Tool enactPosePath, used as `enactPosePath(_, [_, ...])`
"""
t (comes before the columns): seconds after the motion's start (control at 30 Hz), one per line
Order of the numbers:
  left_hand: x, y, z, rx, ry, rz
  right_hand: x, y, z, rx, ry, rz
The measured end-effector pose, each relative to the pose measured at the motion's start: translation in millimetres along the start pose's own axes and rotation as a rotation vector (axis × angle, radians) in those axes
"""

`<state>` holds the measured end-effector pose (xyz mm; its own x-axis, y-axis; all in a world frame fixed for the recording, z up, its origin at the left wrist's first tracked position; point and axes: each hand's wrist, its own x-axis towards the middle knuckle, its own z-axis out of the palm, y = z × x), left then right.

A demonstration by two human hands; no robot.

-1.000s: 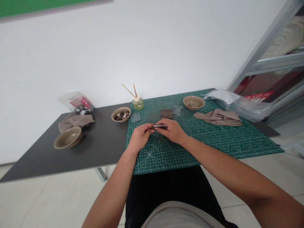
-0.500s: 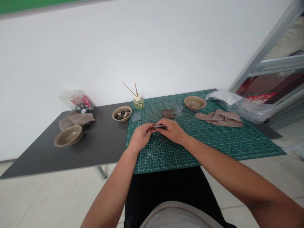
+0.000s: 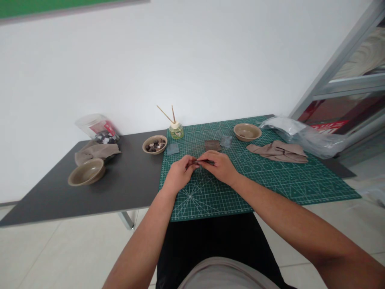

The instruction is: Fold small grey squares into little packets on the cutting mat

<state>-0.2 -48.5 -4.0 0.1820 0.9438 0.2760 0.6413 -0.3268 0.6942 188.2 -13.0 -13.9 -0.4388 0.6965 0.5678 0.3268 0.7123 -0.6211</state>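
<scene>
The right hand that I watched from afar was pinching a thin dark piece between thumb and fingers, and the left hand had its fingertips closed on the piece's opposite end. Through the head camera I saw the piece nearly edge-on, a narrow strip whose long axis ran crosswise, from the left fingertips toward the right palm, dipping slightly at the right end. Its flat faces were mostly hidden from me, and I could not tell which end was its front. It was held just above the green cutting mat, near the middle of the mat's left half. Just beyond the right hand lay a brown square patch, with a small grey-blue square beside its right edge. Farther left, past the left hand, I had a pale grey square on the mat, and next to that a bowl of dark and light bits.
</scene>
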Motion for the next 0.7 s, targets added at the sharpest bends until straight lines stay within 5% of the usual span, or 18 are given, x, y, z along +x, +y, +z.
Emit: enactPosePath(0.7, [2.2,-6.5,4.3,-0.184,0.113,-0.148,-1.0,-7.5,3.6,-0.242,-0.05,-0.119])
